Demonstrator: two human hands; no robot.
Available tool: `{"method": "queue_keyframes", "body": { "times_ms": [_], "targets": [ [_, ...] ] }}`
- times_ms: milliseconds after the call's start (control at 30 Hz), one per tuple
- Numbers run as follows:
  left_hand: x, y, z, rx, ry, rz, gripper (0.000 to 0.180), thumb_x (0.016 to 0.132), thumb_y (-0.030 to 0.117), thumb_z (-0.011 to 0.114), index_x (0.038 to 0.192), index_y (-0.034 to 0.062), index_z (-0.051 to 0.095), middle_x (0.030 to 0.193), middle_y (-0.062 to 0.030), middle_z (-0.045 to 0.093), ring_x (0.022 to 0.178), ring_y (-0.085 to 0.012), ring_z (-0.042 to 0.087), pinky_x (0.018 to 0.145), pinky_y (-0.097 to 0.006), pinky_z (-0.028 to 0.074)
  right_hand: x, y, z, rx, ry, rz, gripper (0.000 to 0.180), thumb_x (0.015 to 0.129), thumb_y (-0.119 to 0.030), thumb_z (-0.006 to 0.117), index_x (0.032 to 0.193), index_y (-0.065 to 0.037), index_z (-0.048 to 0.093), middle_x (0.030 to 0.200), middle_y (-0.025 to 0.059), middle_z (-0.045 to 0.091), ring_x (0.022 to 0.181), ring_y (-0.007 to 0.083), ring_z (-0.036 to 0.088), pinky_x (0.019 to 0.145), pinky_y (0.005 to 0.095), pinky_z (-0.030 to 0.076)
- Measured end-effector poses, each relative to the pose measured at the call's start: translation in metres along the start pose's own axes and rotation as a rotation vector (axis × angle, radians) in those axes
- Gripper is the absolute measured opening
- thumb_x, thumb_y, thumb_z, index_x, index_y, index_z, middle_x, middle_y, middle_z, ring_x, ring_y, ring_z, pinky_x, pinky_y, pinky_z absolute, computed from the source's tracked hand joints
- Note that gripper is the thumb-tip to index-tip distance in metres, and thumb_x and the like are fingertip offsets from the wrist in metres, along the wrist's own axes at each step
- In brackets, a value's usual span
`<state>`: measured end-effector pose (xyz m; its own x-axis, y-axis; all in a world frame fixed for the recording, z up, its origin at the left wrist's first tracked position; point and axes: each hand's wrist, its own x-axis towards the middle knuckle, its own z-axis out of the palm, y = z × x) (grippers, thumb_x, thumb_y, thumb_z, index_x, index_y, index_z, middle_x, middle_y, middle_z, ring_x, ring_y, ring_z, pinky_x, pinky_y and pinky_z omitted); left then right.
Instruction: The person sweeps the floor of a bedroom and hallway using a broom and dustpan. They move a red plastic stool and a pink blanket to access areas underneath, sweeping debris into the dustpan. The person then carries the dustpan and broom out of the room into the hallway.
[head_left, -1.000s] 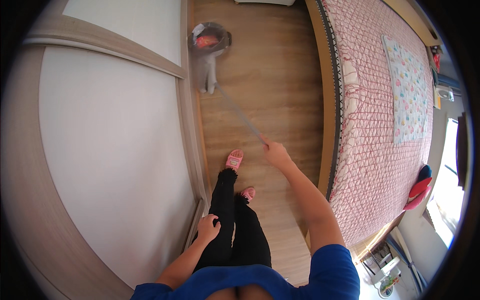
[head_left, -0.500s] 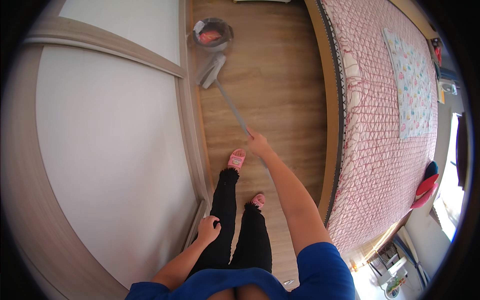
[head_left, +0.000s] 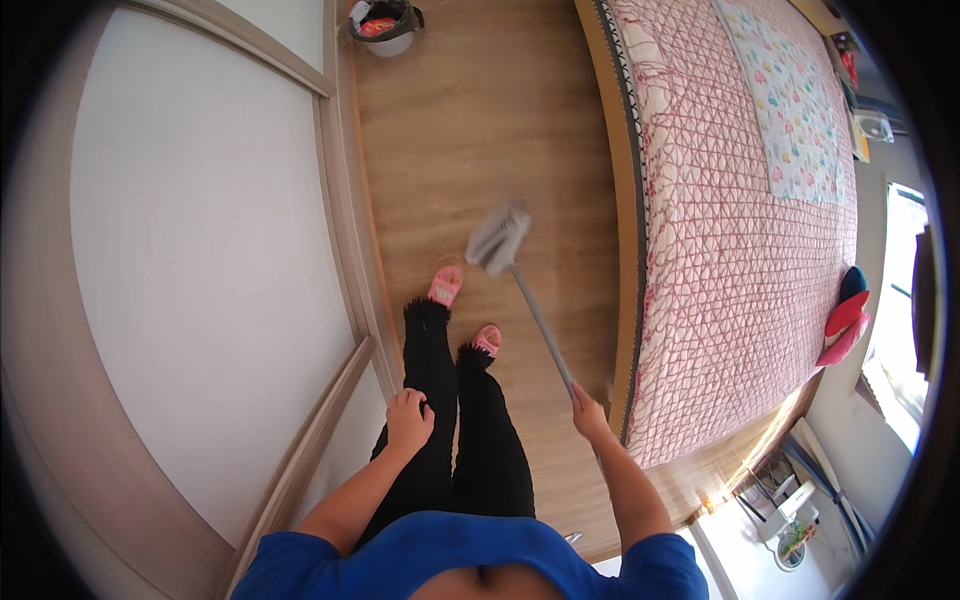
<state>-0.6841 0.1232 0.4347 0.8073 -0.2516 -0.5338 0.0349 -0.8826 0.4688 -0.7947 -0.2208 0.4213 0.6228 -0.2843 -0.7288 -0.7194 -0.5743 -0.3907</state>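
My right hand (head_left: 590,414) is wrapped round the grey handle of a long broom (head_left: 541,325). Its light grey head (head_left: 499,239) is blurred by motion, low over or on the wooden floor in front of my feet. The lower end of the handle is mostly hidden by my forearm. My left hand (head_left: 410,421) rests by my left thigh with loosely bent fingers, a gap showing between them, and nothing in it. Beneath me are my black trousers (head_left: 492,430) and pink slippers, the left slipper (head_left: 446,287) ahead of the right slipper (head_left: 487,341).
Far left, a lined trash bin (head_left: 390,42) with something red inside stands by the wardrobe. White sliding doors (head_left: 200,250) line my left side. A bed (head_left: 720,290) with a pink-patterned cover borders the wood floor (head_left: 470,150) on the right.
The broom head has swung from beside the trash bin back toward my feet and to the right. My right hand has drawn nearer to my body; the left stays by my thigh.
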Motion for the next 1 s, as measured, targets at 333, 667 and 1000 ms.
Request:
{"method": "queue_keyframes", "body": {
  "times_ms": [333, 667, 1000],
  "targets": [
    [-0.056, -0.013, 0.019, 0.251, -0.344, -0.057, 0.044, 0.071, 0.029, 0.058, 0.108, 0.0083, 0.045, 0.112, -0.0139, 0.042, 0.105, -0.0319, 0.040, 0.083, -0.049, 0.034, -0.002, -0.090, 0.004, 0.083, -0.006, -0.170, 0.033, 0.083, -0.018, 0.045, 0.116, -0.013, 0.046, 0.076, 0.0263, 0.054, 0.074, 0.0420, 0.053, 0.062, 0.0485, 0.042],
    [-0.089, -0.032, 0.034, 0.203, -0.311, -0.049, 0.039, 0.068, 0.026, 0.062, 0.100, 0.0102, 0.048, 0.108, -0.0104, 0.046, 0.101, -0.0299, 0.043, 0.082, -0.045, 0.036, 0.176, -0.129, 0.065, -0.143, -0.026, -0.312, 0.032, 0.084, -0.025, 0.039, 0.115, -0.021, 0.048, 0.085, 0.0169, 0.060, 0.082, 0.0375, 0.056, 0.071, 0.0444, 0.046],
    [-0.160, -0.027, 0.102, 0.280, -0.315, -0.011, 0.040, 0.072, 0.026, 0.060, 0.106, 0.0102, 0.046, 0.114, -0.0130, 0.042, 0.108, -0.0320, 0.038, 0.088, -0.045, 0.032, -0.090, 0.133, 0.130, 0.150, 0.084, 0.108, 0.034, 0.084, -0.022, 0.042, 0.117, -0.020, 0.047, 0.091, 0.0213, 0.057, 0.084, 0.0393, 0.053, 0.074, 0.0453, 0.044]
  ]
}}
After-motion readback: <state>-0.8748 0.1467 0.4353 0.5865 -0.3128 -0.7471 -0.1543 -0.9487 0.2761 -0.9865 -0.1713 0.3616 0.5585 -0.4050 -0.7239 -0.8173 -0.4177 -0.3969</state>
